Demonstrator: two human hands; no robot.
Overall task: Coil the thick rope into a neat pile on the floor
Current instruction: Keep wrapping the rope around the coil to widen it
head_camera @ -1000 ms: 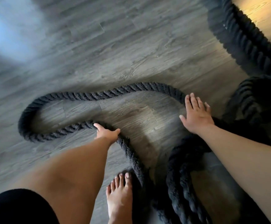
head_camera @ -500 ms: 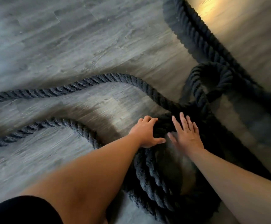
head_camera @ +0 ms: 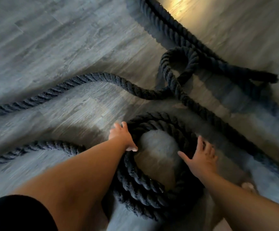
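Observation:
A thick black twisted rope lies on the grey wood floor. Part of it forms a round coil point(head_camera: 140, 184) of two or three turns just in front of me. My left hand point(head_camera: 123, 136) rests on the coil's left rim, fingers spread over the strands. With fingers straight, my right hand point(head_camera: 200, 155) lies flat on the coil's right rim. A loose length point(head_camera: 102, 78) snakes away to the left. Another small loop point(head_camera: 177, 55) lies at the upper right, and a straight run point(head_camera: 160, 19) leads off toward the top.
The grey wood floor point(head_camera: 52, 39) spreads out at the upper left. A bright patch of light point(head_camera: 180, 5) falls on it at the top. Toes of a bare foot point(head_camera: 248, 186) show at the lower right beside the coil.
The view has shifted right and the coil now shows as a full ring. Both hands moved apart from the coil's far side onto its left and right rims.

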